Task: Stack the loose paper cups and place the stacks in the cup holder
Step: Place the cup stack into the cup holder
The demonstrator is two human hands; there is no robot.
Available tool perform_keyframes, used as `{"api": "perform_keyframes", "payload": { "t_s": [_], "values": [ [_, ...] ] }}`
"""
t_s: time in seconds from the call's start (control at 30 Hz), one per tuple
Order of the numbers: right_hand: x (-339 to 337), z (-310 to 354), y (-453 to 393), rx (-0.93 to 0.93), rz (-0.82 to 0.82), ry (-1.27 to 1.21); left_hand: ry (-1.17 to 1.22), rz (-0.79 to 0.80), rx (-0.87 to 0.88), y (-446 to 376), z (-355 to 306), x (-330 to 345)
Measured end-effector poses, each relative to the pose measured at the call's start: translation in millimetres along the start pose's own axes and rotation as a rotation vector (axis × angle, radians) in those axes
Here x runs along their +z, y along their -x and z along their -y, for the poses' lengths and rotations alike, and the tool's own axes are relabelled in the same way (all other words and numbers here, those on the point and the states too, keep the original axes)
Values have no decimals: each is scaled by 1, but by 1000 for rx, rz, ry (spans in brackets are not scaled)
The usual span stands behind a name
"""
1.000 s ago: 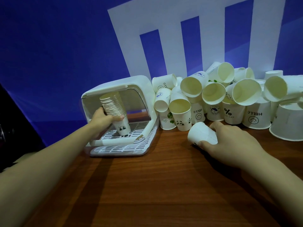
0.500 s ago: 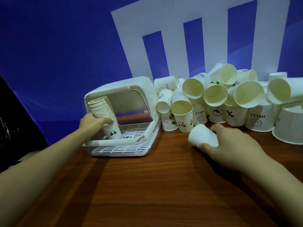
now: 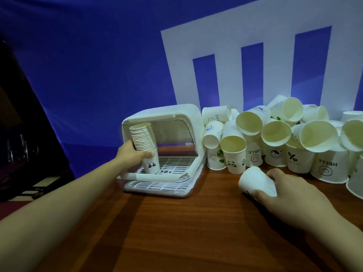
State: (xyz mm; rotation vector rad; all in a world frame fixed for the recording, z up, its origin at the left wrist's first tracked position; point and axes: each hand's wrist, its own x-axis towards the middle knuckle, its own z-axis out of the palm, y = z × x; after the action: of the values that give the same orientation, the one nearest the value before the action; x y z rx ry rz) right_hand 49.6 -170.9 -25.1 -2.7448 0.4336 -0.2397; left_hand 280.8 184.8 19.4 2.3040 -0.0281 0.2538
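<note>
A white cup holder (image 3: pixel 188 116) with a slatted floor and an open front stands on the wooden table. My left hand (image 3: pixel 130 155) grips a tall stack of paper cups (image 3: pixel 144 142) inside it, at the left side. The stack's bottom cup bears a panda print, rests on the slats and leans a little to the left. My right hand (image 3: pixel 288 190) holds a single white paper cup (image 3: pixel 256 181) lying on its side on the table, base pointing left. A heap of loose paper cups (image 3: pixel 280 138) lies behind it against the wall.
The brown wooden table (image 3: pixel 176 232) stretches toward me. A blue and white backdrop (image 3: pixel 216 65) rises right behind the holder and the heap. More cups (image 3: pixel 355 185) reach the right frame edge. A dark area lies beyond the table's left edge.
My left hand has shifted the stack to the left inside the holder and set it more upright on the slats. My right hand stays on the single cup.
</note>
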Motion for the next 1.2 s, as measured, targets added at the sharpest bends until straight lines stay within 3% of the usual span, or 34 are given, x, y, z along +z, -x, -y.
{"api": "perform_keyframes", "payload": {
  "t_s": [0.27, 0.53, 0.93, 1.1, 1.2],
  "values": [
    [2, -1, 0, -1, -9, -12, -12, -73, -26, -5, -3, 7],
    [2, -2, 0, -2, 6, -13, -1, 5, -116, -7, 5, -4],
    [2, -1, 3, -12, -3, -26, 18, -30, -67, -13, -2, 8],
    [2, -1, 2, -4, -3, -30, 25, 42, -93, -18, -5, 6],
    [2, 0, 2, -2, 3, -27, 106, -15, -69, -20, -6, 10]
  ]
}}
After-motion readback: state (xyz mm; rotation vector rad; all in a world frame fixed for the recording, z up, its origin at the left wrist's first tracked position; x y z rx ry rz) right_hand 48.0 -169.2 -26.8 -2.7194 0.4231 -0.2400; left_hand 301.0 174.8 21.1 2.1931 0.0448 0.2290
